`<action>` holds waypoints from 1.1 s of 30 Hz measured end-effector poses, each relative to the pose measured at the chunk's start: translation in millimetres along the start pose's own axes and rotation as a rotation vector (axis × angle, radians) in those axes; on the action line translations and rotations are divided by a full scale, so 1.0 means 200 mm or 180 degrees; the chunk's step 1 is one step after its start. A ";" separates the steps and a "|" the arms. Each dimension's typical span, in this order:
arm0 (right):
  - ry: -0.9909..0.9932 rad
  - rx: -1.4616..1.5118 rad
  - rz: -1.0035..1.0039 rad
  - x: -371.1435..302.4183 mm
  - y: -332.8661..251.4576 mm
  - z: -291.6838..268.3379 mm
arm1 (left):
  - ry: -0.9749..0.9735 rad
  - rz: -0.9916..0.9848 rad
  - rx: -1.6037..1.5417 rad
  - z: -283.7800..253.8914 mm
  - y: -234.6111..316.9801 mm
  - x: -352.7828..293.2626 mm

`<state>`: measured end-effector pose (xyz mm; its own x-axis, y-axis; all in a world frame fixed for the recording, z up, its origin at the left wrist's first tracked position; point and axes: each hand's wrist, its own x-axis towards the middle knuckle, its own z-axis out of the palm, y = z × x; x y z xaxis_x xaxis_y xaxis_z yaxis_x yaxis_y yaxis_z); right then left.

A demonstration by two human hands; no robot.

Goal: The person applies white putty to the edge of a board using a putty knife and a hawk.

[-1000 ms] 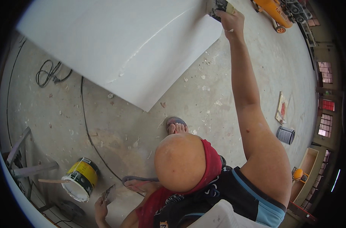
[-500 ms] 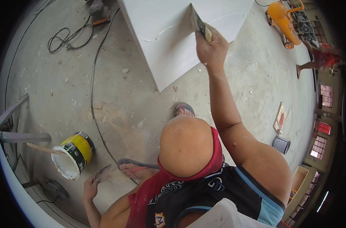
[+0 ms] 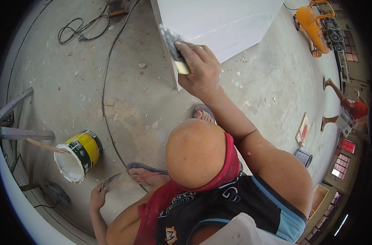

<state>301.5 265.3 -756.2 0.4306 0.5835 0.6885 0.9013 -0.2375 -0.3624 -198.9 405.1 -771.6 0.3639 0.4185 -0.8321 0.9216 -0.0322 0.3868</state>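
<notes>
A large white box-like piece [image 3: 222,30] stands in front of me, with a thin curved line of white filler across its face. My right hand [image 3: 202,73] is closed around a putty knife [image 3: 171,44], its blade smeared white and its handle end pale. The blade lies at the piece's left edge. Low on the left, my left hand [image 3: 97,198] grips a second putty knife [image 3: 111,180], blade pointing up and right, close to my sandalled foot. Beside that hand, a yellow and dark green bucket [image 3: 90,145] of white paste leans over, a wooden stick [image 3: 47,145] in it.
A black cable [image 3: 105,94] crosses the floor on the left. A sander [image 3: 117,7] with a coiled cord lies beyond it. Metal legs [image 3: 24,134] stand at far left. On the right are an orange compressor [image 3: 314,28], a small can [image 3: 303,157] and another person [image 3: 355,108].
My right hand has swept the putty knife leftward across the white piece to its left edge. My left hand stays almost still. The person at far right has moved and shows more fully.
</notes>
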 end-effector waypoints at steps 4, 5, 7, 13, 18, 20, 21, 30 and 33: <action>-0.0350 0.0067 -0.0311 -0.03 -0.05 -0.03 | 0.0084 0.0359 0.0086 -0.03 -0.02 0.05; -0.0325 0.0053 -0.0289 -0.03 -0.03 -0.05 | 0.0046 0.0203 0.0268 -0.05 0.02 0.07; -0.0195 0.0566 -0.0151 -0.04 0.03 -0.12 | 0.0008 0.0090 0.0512 -0.06 0.02 0.09; 0.1107 0.0249 0.1438 -0.08 0.54 -0.44 | 0.0175 0.0496 0.0919 -0.09 0.14 0.14; 0.1811 -0.0547 0.2423 -0.10 1.27 -0.74 | 0.0079 0.0242 0.0709 -0.07 0.29 0.18; 0.1887 -0.0965 0.2046 -0.10 1.56 -0.77 | -0.0065 0.0086 0.0689 -0.07 0.37 0.18; 0.1881 -0.0988 0.2085 -0.11 1.69 -0.76 | -0.0107 -0.0095 0.0661 -0.05 0.47 0.14; 0.1384 -0.1434 0.2454 -0.06 2.22 -0.44 | -0.0176 -0.0666 0.0307 -0.07 0.50 0.07; 0.0809 -0.1601 0.2060 -0.13 2.10 -0.46 | 0.0024 -0.0774 0.0286 -0.06 0.51 0.04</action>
<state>673.3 79.3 -868.8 0.8110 0.0367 0.5839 0.3625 -0.8149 -0.4522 -104.5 416.1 -734.1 0.1293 0.4306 -0.8933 0.9903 -0.0100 0.1385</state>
